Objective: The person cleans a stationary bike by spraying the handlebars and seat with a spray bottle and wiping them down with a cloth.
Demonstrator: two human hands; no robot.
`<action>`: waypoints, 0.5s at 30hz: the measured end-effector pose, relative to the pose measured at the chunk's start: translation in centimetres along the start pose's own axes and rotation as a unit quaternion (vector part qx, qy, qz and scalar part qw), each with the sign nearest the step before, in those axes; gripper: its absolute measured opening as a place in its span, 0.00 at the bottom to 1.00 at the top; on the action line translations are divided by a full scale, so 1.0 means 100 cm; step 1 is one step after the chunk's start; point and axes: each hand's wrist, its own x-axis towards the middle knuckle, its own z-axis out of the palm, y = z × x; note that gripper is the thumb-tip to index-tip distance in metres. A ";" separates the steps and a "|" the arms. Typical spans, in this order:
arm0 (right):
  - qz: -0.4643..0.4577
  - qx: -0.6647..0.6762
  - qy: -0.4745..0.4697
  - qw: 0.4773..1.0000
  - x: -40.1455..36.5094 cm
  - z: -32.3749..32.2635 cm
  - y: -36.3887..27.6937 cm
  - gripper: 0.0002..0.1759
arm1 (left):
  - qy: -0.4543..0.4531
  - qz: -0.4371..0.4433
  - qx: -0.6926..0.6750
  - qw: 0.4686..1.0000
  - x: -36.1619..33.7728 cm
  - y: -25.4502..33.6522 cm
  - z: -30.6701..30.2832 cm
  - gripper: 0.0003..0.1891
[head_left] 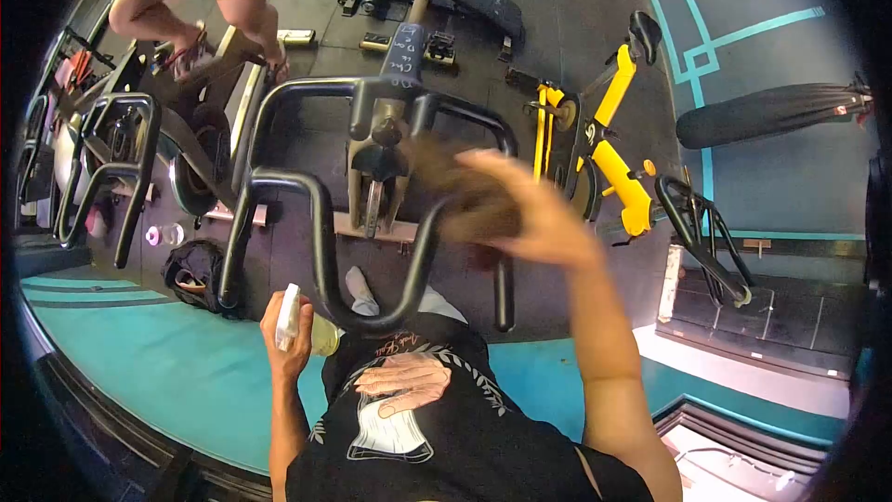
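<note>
My left hand (283,339) grips a white spray bottle (290,314) with a yellowish body, held low beside the near end of a black handlebar (321,232) of the exercise bike in front of me. My right hand (534,214) presses a brown cloth (465,191) against the right side of the same handlebar; the cloth is blurred. My black printed shirt fills the bottom of the view.
A yellow exercise bike (604,149) stands to the right, another black bike (111,158) to the left. A person's legs (200,0) pedal a bike at the upper left. A dark bag (193,271) and a small bottle (163,235) lie on the floor.
</note>
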 end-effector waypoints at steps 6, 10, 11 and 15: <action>0.110 -0.061 -0.070 0.990 0.059 0.115 0.030 0.28 | 0.057 -0.044 -0.012 0.997 -0.025 0.000 0.012 0.07; -0.053 -0.088 -0.052 0.993 0.029 0.123 -0.018 0.30 | 0.048 -0.028 -0.022 0.998 -0.026 0.008 0.024 0.10; -0.081 -0.027 -0.082 0.993 0.010 0.132 -0.035 0.30 | 0.048 -0.035 -0.040 0.997 -0.027 0.012 0.026 0.10; -0.148 0.046 -0.005 0.988 -0.034 0.140 -0.035 0.42 | 0.085 -0.050 -0.033 0.995 -0.029 0.008 0.027 0.08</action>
